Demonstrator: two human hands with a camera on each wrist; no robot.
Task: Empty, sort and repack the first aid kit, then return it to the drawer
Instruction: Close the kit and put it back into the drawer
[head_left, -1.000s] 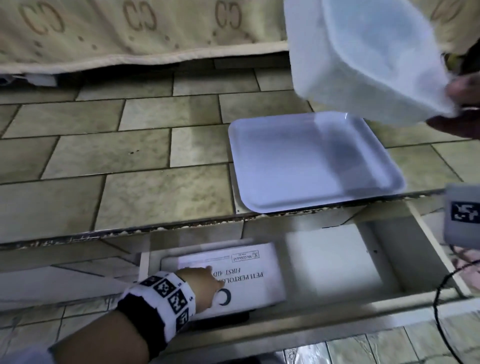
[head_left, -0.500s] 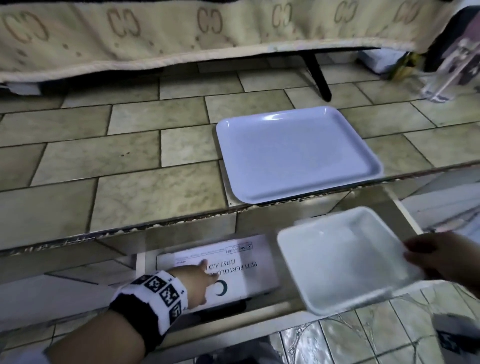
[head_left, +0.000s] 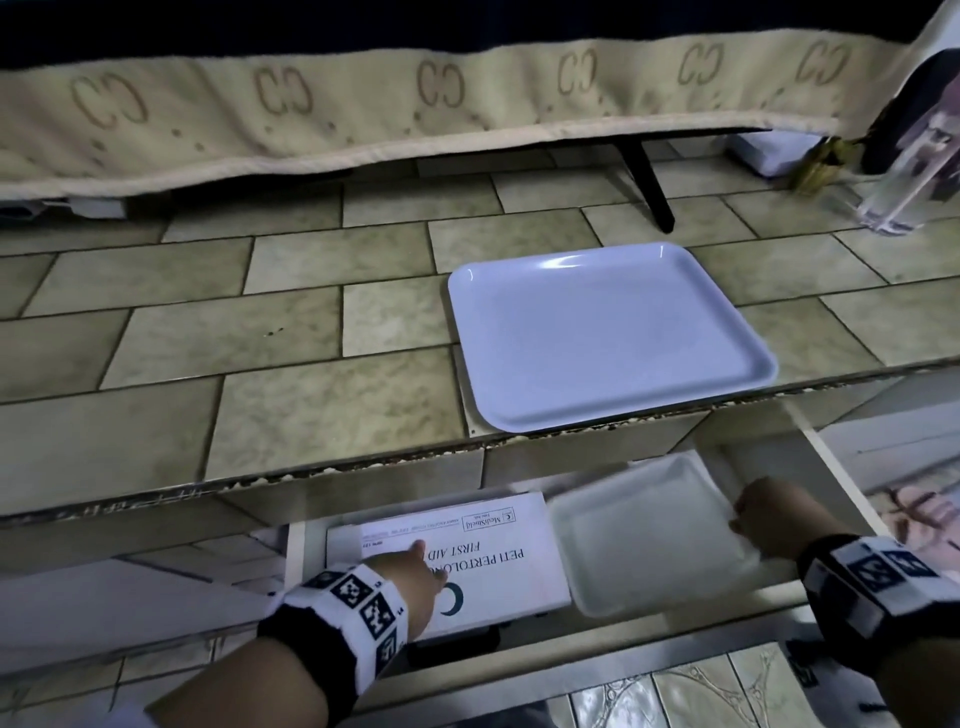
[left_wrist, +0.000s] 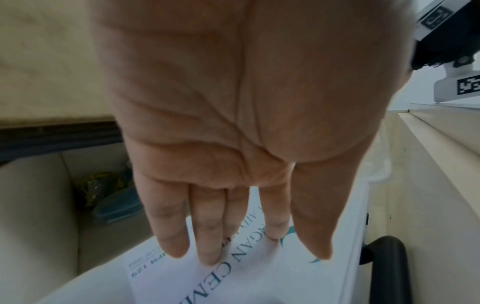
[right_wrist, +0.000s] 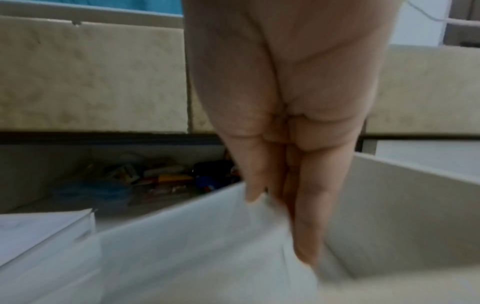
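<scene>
"What kind of place is this?"
"It looks like a home. The counter (head_left: 218, 364) has stone tiles. A cloth (head_left: 363, 104) with letters hangs at the back."
"What else?"
"A drawer (head_left: 810, 447) is open. It has lots of little household bits (right_wrist: 166, 181) inside."

Tiled counter (head_left: 218, 415): one pale blue tray (head_left: 608, 332) near front edge. Open drawer (head_left: 841, 467) below: first aid kit (head_left: 498, 551), white container (head_left: 644, 540).

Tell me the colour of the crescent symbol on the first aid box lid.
Teal, on the white first aid box; the crescent symbol shows best in the head view.
</scene>
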